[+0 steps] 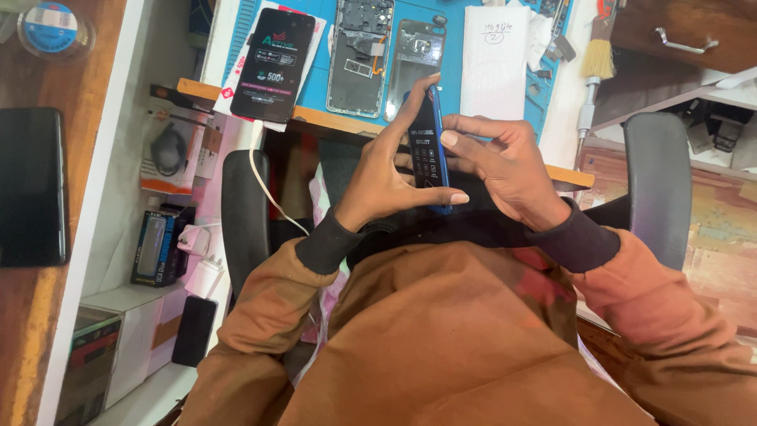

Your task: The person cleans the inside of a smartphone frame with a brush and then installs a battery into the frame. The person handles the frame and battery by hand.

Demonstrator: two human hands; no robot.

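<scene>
Person sits in a chair w/ black armrests (246,213), both hands up in front of the bench edge, working a blue phone (432,146) held on edge betw. them. Phone is slim, blue frame along the side, dark face w/ rows of small white print & little icons — too small to read from here. It sits just above the lap, near the wooden lip of the bench, upright-ish, long edge running top to bottom.

Left hand (382,177): fingers curled round the phone's left side, forefinger stretched up along the top corner, thumb laid across under the bottom end — a clamp-type grip. Right hand (505,170): fingers bent, thumb tip pressed to the phone's right edge about mid-height, other fingertips folded behind it.

On the blue mat (453,47) beyond: a dark packaged phone screen (274,63) w/ printed label, an opened phone frame (360,55) w/ innards showing, a clear back cover (414,59), a white paper slip (494,59), a brush (599,51).

Hard to see: phone's rear & lower end are covered by the palms; right fingertips hidden behind the body. White cable (268,193) runs down past the armrest, end lost behind the brown sleeve. Top of the mat is cut off by the frame.
</scene>
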